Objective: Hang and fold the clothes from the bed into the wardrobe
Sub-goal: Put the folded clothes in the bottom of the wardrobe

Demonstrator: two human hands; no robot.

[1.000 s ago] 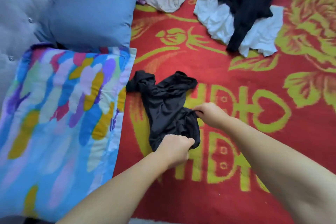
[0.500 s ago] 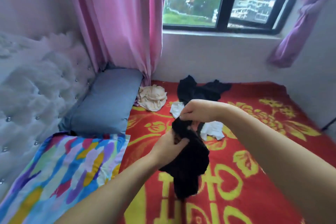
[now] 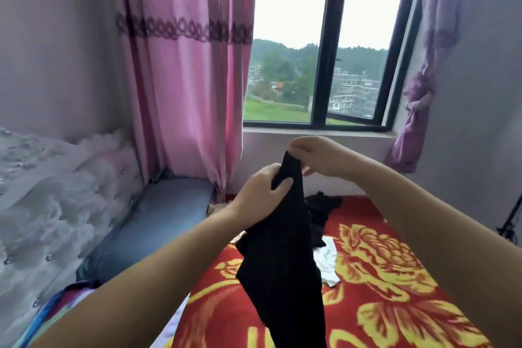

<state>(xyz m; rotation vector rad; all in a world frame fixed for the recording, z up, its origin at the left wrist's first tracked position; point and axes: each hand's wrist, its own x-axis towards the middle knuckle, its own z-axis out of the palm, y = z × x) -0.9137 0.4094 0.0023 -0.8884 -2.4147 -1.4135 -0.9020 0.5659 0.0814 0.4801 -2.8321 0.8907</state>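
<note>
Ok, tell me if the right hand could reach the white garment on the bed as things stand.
Probably not yet. The right hand pinches the top of the black garment held up with the left hand, and that cloth hangs partly in front of the white garment.

Two hands: the left hand [image 3: 258,196] and the right hand [image 3: 319,157]. Three garments: one black garment [image 3: 285,257] held up, one black piece [image 3: 322,206] and one white piece [image 3: 329,263] on the bed. Two pillows: a grey pillow [image 3: 158,223] and a striped pillow [image 3: 56,305].

A pink curtain [image 3: 186,70] with a dark lace band hangs left of a black-framed window [image 3: 324,45], which looks out on green hills and pale buildings. A purple curtain [image 3: 418,110] is knotted at the right edge of the window. Against the left wall stands a tufted white headboard [image 3: 56,192], with a grey-blue pillow [image 3: 158,220] beside it and a multicoloured pillow [image 3: 50,311] nearer.
</note>
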